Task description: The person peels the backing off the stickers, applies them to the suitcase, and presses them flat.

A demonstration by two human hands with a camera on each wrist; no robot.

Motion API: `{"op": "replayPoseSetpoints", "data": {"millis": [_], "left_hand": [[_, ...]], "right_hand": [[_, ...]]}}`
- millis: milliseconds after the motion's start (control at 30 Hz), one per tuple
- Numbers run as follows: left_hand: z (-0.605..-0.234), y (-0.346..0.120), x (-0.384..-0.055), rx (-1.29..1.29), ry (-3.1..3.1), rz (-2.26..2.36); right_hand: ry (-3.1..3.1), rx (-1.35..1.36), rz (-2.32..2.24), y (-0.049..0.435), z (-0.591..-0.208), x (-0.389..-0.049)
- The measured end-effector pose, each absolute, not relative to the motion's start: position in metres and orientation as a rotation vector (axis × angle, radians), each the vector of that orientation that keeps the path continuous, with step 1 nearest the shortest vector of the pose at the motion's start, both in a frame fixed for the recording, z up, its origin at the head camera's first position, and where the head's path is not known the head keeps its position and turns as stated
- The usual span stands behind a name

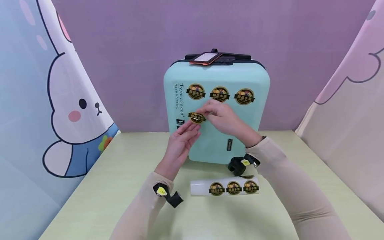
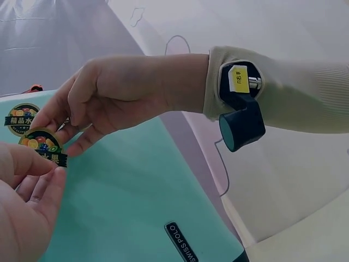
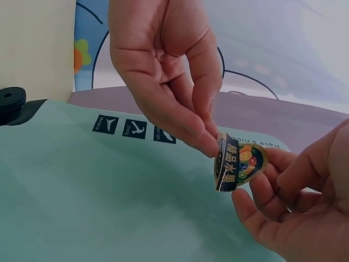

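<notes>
A mint-green suitcase (image 1: 210, 150) stands upright, with three round black-and-gold fruit stickers in a row across its upper front: a left one (image 1: 195, 91), a middle one (image 1: 219, 91) and a right one (image 1: 244, 96). Below that row, a loose sticker (image 1: 196, 117) of the same kind is held in front of the case, bent in the right wrist view. My left hand (image 1: 181, 143) pinches its lower edge between thumb and fingers. The fingers of my right hand (image 1: 223, 118) grip the opposite edge. In the head view the right fingertips overlap the middle sticker's bottom.
A white backing sheet (image 1: 199, 188) bearing several stickers lies on the pale table (image 1: 126, 200) before the suitcase. A luggage tag (image 1: 207, 57) rests by the case's top handle. Purple cloth (image 1: 120, 50) hangs behind, and a printed rabbit cloth (image 1: 72, 100) on the left.
</notes>
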State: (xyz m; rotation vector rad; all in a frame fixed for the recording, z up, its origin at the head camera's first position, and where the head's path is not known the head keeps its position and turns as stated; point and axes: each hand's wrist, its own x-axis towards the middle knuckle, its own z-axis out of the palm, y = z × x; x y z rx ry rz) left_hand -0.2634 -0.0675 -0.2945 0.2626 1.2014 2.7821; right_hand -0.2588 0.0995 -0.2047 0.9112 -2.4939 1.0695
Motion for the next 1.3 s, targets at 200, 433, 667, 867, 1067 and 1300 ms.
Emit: {"op": "replayPoseSetpoints", "data": {"millis": [200, 433, 667, 867, 1067, 1300], "left_hand": [[-0.293, -0.068, -0.265, 0.314, 1.208, 2.764], [-0.291, -0.065, -0.268, 0.327, 1.174, 2.756], [-0.290, -0.064, -0.270, 0.329, 1.148, 2.754], [-0.291, -0.063, -0.272, 0.330, 1.140, 2.763], [-0.291, -0.063, -0.273, 0.335, 1.116, 2.766], [-0.291, -0.063, -0.275, 0.334, 1.059, 2.785]], "right_hand": [[-2.491, 0.893, 1.029, 0.097, -0.206, -0.262], [-2.499, 0.884, 0.960, 0.095, -0.205, -0.264], [-2.509, 0.918, 0.867, 0.094, -0.208, -0.265], [-2.535, 0.926, 0.761, 0.092, -0.209, -0.264], [-2.544, 0.930, 0.659, 0.090, -0.211, -0.263], [-2.523, 0.928, 0.708, 0.091, -0.215, -0.263]]}}
